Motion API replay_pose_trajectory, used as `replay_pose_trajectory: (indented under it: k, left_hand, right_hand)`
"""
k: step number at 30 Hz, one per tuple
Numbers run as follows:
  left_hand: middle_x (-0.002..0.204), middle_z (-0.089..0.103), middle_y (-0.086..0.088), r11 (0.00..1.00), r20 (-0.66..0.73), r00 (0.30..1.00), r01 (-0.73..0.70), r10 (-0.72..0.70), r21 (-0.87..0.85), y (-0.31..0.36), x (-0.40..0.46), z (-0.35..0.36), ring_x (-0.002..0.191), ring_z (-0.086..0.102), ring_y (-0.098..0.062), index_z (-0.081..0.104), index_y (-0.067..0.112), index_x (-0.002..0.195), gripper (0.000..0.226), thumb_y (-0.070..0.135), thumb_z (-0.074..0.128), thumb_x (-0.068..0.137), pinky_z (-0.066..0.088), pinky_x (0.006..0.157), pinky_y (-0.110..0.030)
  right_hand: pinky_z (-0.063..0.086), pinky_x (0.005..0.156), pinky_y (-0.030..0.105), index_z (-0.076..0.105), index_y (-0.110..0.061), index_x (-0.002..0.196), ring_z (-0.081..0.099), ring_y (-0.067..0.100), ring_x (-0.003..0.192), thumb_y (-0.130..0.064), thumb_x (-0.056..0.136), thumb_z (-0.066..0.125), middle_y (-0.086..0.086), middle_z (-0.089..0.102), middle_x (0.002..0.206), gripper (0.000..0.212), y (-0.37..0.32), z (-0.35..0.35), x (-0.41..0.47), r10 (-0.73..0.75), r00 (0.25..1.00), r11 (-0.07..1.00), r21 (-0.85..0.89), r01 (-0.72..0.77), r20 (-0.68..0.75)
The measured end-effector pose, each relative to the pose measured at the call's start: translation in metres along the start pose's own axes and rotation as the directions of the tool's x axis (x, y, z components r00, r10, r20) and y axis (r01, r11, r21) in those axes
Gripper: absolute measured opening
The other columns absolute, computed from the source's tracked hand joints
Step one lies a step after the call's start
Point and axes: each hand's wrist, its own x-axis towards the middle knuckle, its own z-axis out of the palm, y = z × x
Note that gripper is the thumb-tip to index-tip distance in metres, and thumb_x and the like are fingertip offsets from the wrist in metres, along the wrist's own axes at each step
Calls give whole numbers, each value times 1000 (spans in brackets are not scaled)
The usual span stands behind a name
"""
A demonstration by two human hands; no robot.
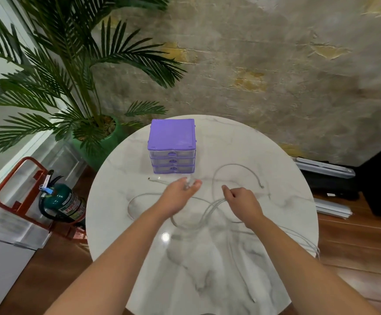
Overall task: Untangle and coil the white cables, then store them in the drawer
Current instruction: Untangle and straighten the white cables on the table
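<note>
Two bare forearms reach in from the near edge over one round white marble bench (241, 142).

White cables (207, 212): loose tangle across the bench middle; exact count can't be told, strands overlap. Several strands bunch between the hands, one loop lies out left, one arc curves up right ending in a connector, a few strands run off the right bench edge.

Right hand (241, 201): fingers curled, pinching the bunched strands just above the bench, index partly extended.

Left hand (180, 194): palm turned up, fingers loosely bent around a cable end near the fingertips. Blurred; whether the grip is firm can't be told.

One short cable end lies on the bench just left of the left hand's fingertips.

One purple drawer unit (172, 146) stands past the hands, far side of the bench: three clear drawers stacked, all closed. No cable touches it.

Off-bench, left: one green fire extinguisher (60, 201) in one red stand (14, 194), then one palm plant (71, 76) in a green pot. Right: dark cases on the wood floor.
</note>
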Motion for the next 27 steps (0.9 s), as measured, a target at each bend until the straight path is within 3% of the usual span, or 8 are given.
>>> replay_pose_trajectory:
  k: [2, 5, 8, 11, 14, 18, 22, 27]
  left_hand:
    - [107, 70, -3, 997, 121, 993, -21, 13, 73, 6, -1, 19, 98, 63, -14, 69, 18, 112, 35, 45, 58, 92, 45, 88, -26]
    - [74, 61, 1, 996, 229, 973, 7, -26, 84, 12, -4, 37, 63, 50, -8, 66, 16, 85, 31, 43, 56, 94, 38, 61, -18]
    - [89, 67, 1, 998, 256, 966, 16, -30, 55, 14, -6, 45, 79, 59, -13, 72, 17, 93, 32, 43, 55, 95, 41, 70, -19]
    - [100, 70, 1, 1000, 186, 983, 7, -7, 2, 17, -5, 49, 93, 61, -13, 72, 21, 90, 29, 43, 54, 95, 40, 75, -17]
    - [93, 68, -2, 998, 94, 995, 35, -30, -46, 19, 2, 50, 85, 59, -16, 68, 20, 84, 28, 42, 55, 95, 39, 69, -16]
    - [74, 59, 8, 996, -14, 999, 49, -50, -78, 12, 9, 44, 69, 51, -7, 66, 19, 78, 25, 36, 57, 94, 36, 58, -8]
    - [70, 56, 10, 984, -71, 993, 80, -92, -157, 5, 11, 44, 66, 48, -7, 65, 17, 77, 23, 32, 58, 94, 36, 63, -19]
    - [58, 48, 11, 969, -188, 970, 109, -152, -221, -3, 11, 28, 57, 42, -8, 63, 23, 72, 25, 32, 57, 95, 34, 56, -26]
  right_hand:
    - [27, 50, 30, 30, -15, 52, 34, 16, 48, -49, 98, 41, -1, 34, 50, 58, -1, 2, 0, -13, 1000, 999, 43, 12, 18]
    - [34, 56, 32, 39, -11, 54, 40, 18, 53, -51, 98, 40, 6, 48, 57, 59, -2, 1, -1, -21, 999, 989, 147, 16, 31]
    - [40, 62, 33, 54, 0, 63, 49, 22, 63, -52, 98, 39, 15, 61, 71, 65, -2, -4, -2, -27, 998, 977, 212, 16, 53]
    - [41, 64, 29, 52, -7, 60, 55, 26, 68, -57, 95, 44, 3, 54, 63, 62, -3, -10, -2, -43, 996, 946, 324, 15, 79]
    - [32, 57, 25, 44, -14, 59, 38, 17, 56, -63, 89, 51, -2, 41, 59, 58, 1, -18, -4, -75, 990, 904, 426, 19, 116]
    - [29, 55, 23, 46, -15, 67, 37, 10, 57, -43, 85, 68, -6, 39, 62, 40, 25, -25, -6, -94, 971, 938, 346, 13, 218]
    - [41, 65, 22, 70, -10, 98, 55, 14, 78, -21, 93, 59, 0, 60, 88, 15, 42, -22, -1, -94, 968, 977, 208, 45, 232]
    - [40, 61, 28, 65, -14, 80, 52, 17, 67, -22, 97, 51, 1, 58, 78, 24, 74, -21, 2, 111, 969, 987, 85, -133, 221]
